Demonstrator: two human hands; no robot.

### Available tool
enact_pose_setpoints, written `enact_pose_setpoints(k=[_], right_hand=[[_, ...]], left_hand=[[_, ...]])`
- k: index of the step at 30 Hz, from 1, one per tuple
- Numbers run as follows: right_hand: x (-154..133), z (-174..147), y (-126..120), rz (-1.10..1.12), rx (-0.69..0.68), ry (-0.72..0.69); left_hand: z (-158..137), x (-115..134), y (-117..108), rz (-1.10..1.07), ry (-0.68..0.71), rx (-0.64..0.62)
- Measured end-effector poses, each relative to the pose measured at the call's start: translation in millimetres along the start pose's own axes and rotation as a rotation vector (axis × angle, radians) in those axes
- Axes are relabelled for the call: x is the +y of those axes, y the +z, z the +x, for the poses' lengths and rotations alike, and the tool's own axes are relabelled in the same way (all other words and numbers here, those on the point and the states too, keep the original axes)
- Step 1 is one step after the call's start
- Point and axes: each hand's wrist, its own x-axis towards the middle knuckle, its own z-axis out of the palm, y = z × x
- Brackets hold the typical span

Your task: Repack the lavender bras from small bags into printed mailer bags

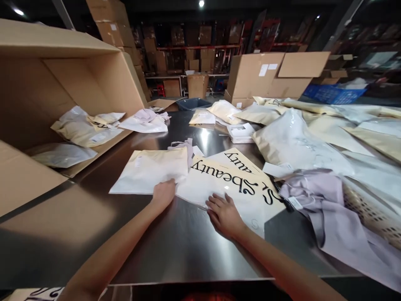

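My left hand [164, 195] is closed at the lower right corner of a plain cream-and-white plastic mailing bag [142, 169], its fingers curled on the bag's edge. My right hand [226, 215] lies with fingers apart on a flat mailing bag [216, 177] printed with black "Sbeauty" lettering, upside down from here. Beneath that one, a second lettered bag [236, 158] sticks out at the back. A lilac garment [186, 147] shows behind the plain bag, partly covered by it.
At left, a large open carton [103, 79] on its side holds several packed bags [90, 129]. A pile of filled bags [297, 140] covers the right side, with a lilac garment [326, 200] draped over a perforated basket [366, 205]. Cartons [253, 77] stand behind the metal table [175, 246].
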Motion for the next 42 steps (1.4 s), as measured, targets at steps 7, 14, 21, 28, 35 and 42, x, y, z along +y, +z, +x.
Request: enact_pose_setpoints(k=[7,14,21,28,35,42], right_hand=[[-26.5,-12.0,-6.0,-0.065,0.120,0.181],[-65.0,-52.2,-40.3,1.035,-0.284,0.619],[-81.9,-92.2,-38.2,0.871,-0.220,0.702],[-113.7,-90.1,-50.9,1.448,-0.534,0.581],[-105.7,-95.3,-47.2,1.364,-0.248,0.764],[-88.5,-111.4,-33.3,1.314,-0.103,0.738]], left_hand=[[-94.1,8.6,-7.7,0.027,0.230,0.203],[-172.2,81.8,32.8,-0.196,0.548,0.546],[-240.9,105.3,37.7,-0.859,0.415,0.343],[-241.7,126.7,50.9,-1.903,-0.366,-0.655],[-230.4,107.3,35.5,-1.858,-0.687,-0.267],[-254.4,-73.4,8.7,-1.507,-0.973,0.457]])
